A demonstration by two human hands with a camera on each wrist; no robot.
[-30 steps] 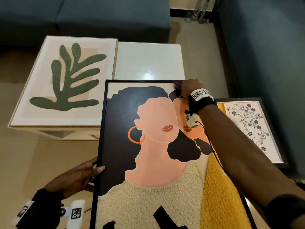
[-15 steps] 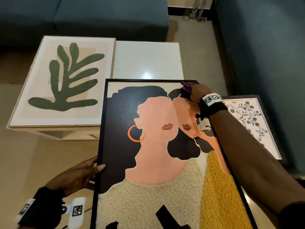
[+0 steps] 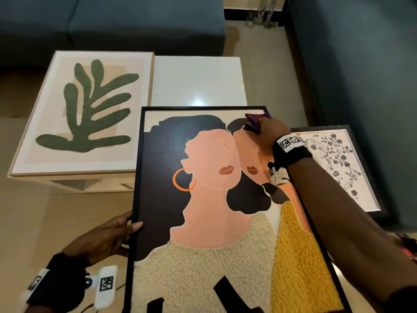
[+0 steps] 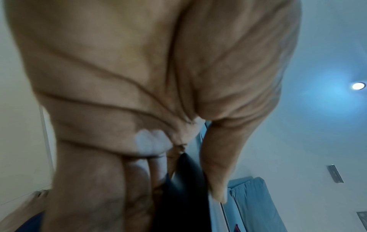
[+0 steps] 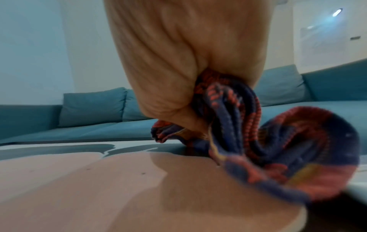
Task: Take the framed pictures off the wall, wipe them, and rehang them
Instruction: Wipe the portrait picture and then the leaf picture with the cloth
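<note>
The left hand (image 4: 151, 75) fills most of the picture. Its fingers (image 4: 137, 180) and thumb hold a dark frame edge (image 4: 182, 188). A round ceiling light (image 4: 358, 86) shines.

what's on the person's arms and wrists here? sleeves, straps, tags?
Both forearms are bare, with no sleeves in view. Each wrist wears a black fabric band with white blocks printed with black square fiducial markers: left wrist band, right wrist band. A white camera block with another marker hangs under each wrist, and a thin black cable runs from the right one. Left hand and right hand are ungloved.
</note>
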